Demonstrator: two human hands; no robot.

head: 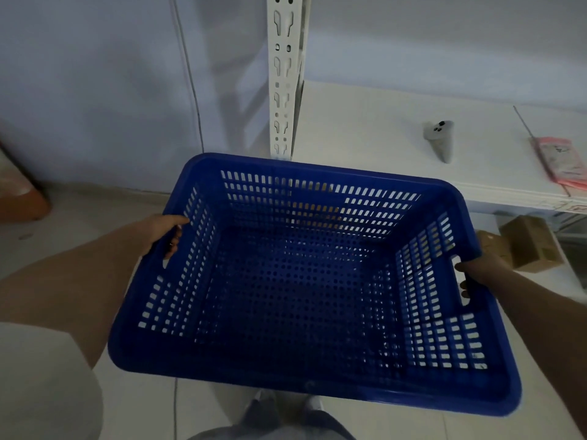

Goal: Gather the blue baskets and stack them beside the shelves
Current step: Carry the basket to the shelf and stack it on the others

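I hold one large blue perforated basket (286,369) in front of me, above the floor, its inside bare. My left hand (165,231) grips the slot handle in its left wall, fingers curled through. My right hand (479,271) grips the slot handle in its right wall. The basket's far rim sits close to the white slotted shelf post (284,74) and the left end of the white shelf board (397,147). No other blue basket shows.
On the shelf board lie a grey cone-shaped object (440,139) and a pink packet (562,163). Brown cartons (527,246) sit below the shelf at right. An orange-brown object (19,198) stands by the wall at left. A thin cable (190,74) runs down the wall. Pale tiled floor lies underfoot.
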